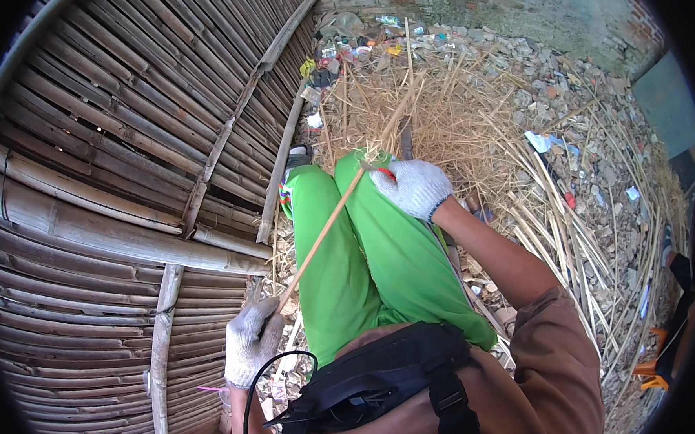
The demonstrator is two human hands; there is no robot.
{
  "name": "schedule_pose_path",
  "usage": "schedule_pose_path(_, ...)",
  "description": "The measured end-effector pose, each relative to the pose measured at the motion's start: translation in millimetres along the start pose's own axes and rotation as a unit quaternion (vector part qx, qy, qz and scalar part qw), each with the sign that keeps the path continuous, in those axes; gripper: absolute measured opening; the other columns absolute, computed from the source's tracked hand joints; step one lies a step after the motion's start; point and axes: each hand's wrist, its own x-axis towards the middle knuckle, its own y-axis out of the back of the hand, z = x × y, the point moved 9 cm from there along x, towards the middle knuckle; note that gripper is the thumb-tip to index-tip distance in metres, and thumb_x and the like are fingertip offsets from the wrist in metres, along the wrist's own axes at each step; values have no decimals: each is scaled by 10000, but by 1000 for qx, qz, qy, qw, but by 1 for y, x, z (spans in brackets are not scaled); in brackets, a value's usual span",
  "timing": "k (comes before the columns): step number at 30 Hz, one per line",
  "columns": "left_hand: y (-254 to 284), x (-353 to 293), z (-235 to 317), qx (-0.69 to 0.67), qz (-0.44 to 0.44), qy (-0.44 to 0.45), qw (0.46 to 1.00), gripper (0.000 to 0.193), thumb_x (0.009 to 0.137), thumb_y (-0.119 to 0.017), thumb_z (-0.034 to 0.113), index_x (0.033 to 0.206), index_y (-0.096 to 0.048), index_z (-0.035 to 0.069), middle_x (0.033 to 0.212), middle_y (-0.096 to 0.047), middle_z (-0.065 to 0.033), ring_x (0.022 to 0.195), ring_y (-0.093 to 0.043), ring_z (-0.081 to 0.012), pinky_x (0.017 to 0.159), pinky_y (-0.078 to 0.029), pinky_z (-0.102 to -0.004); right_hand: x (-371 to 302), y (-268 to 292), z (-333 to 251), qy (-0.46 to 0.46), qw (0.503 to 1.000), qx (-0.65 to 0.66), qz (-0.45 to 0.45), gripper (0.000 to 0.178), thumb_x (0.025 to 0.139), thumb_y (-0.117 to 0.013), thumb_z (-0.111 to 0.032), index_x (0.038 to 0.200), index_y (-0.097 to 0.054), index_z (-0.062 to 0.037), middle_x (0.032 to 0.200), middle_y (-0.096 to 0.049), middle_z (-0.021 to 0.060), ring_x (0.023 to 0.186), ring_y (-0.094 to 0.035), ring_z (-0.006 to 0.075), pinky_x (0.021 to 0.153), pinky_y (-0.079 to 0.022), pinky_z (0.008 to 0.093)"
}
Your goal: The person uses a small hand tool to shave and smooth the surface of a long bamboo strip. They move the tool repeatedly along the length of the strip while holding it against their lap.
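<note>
A long thin bamboo strip (pixel 327 228) runs slantwise across my green-trousered legs (pixel 392 259). My left hand (pixel 253 342), in a whitish knit glove, is closed around its near end beside my left hip. Over my right knee, my right hand (pixel 413 187), gloved the same way, is closed at the strip's far part. A bit of orange-red shows under its thumb, and a dark narrow blade of what looks like a knife (pixel 407 137) sticks out past the fingers. Pale curled shavings (pixel 376 149) gather at the knee where strip and blade come close.
A bamboo slat wall (pixel 117 118) closes off the left side. Ahead lies a heap of straw-coloured shavings (pixel 462 129) on rubble and litter. Long split bamboo strips (pixel 566 236) lie at the right. A brick wall (pixel 515 17) stands behind; an orange object (pixel 652 374) is at far right.
</note>
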Motion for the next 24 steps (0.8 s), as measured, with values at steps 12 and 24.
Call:
schedule_pose_path(12,-105,164,38,25,31,-140,989,164,1016,-697,162,1115,-726,34,867,-722,-246,799,-718,-476,709,-575,-528,2,-1,-5,9,999,-38,-6,651,1050,-498,-664,996,-801,-90,950,-789,266,906,-786,458,842,-620,600)
schedule_pose_path(24,-22,17,14,37,-28,-5,999,199,970,-760,64,1162,-770,11,816,-693,-222,725,-713,-396,679,-574,-444,-4,2,-3,-31,999,-3,-17,707,1061,-454,-695,1017,-801,-82,968,-789,272,936,-785,467,849,-619,607)
